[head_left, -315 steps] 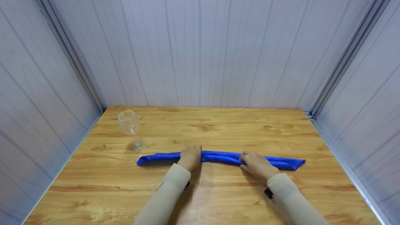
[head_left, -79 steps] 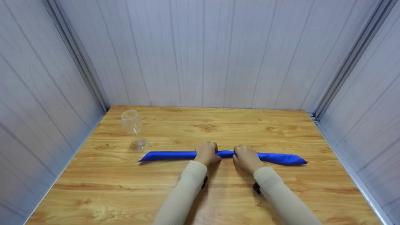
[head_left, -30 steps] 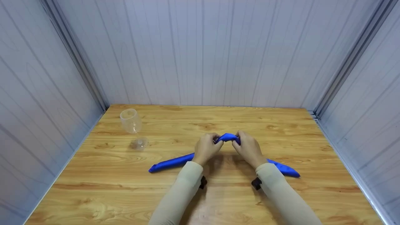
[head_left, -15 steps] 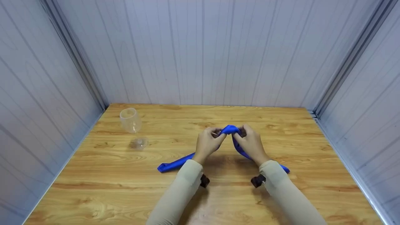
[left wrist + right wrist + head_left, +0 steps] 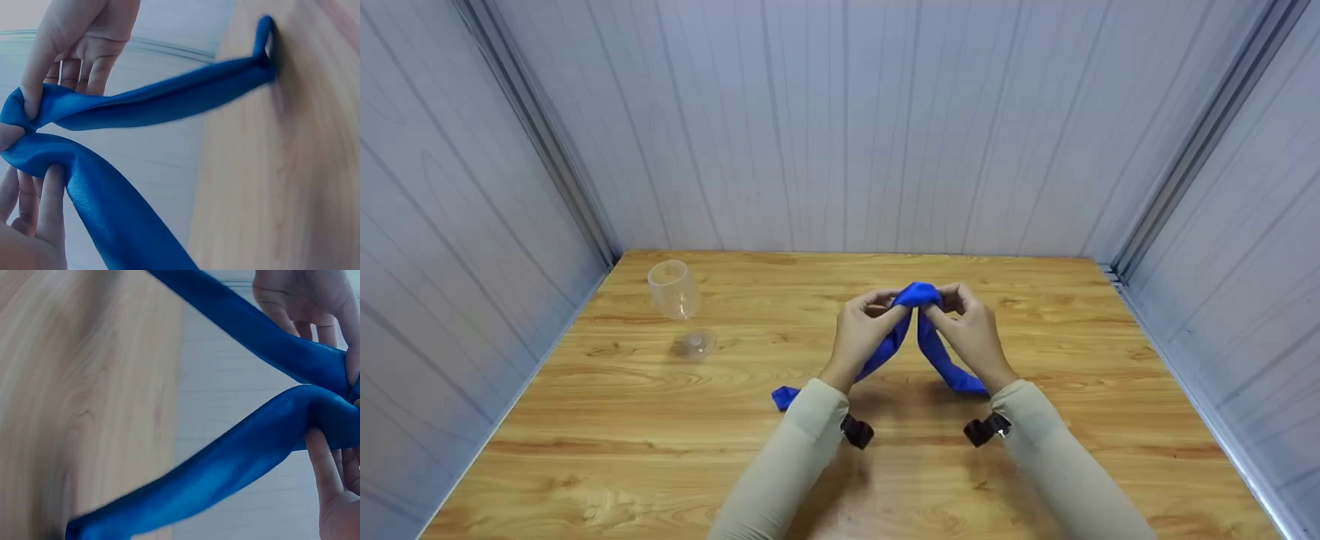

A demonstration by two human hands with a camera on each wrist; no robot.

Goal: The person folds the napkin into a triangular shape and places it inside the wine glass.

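Observation:
A blue cloth napkin [image 5: 917, 293], rolled into a long strip, is raised at its middle and bent into an upside-down V. My left hand [image 5: 861, 334] pinches it just left of the bend, thumb toward me. On the other side of the bend my right hand [image 5: 971, 330] pinches it the same way. The two hands are close together, only the short bend between them. Both tails hang toward the table, the left one partly hidden behind my left wrist. Close up, the left wrist view shows the smooth napkin [image 5: 140, 216] between fingers and thumbs; the right wrist view shows its tails [image 5: 236, 455] spreading apart.
A clear stemmed wine glass [image 5: 673, 291] stands upright at the back left of the wooden table [image 5: 607, 450]. Pale panelled walls [image 5: 840, 135] enclose the table at the back and both sides. Small dark cameras [image 5: 856, 431] sit under the wrists.
Earlier the napkin lay straight along the table. My hands have come together at its middle and lifted it, bending it; its ends have drawn inward. The wine glass has stayed put.

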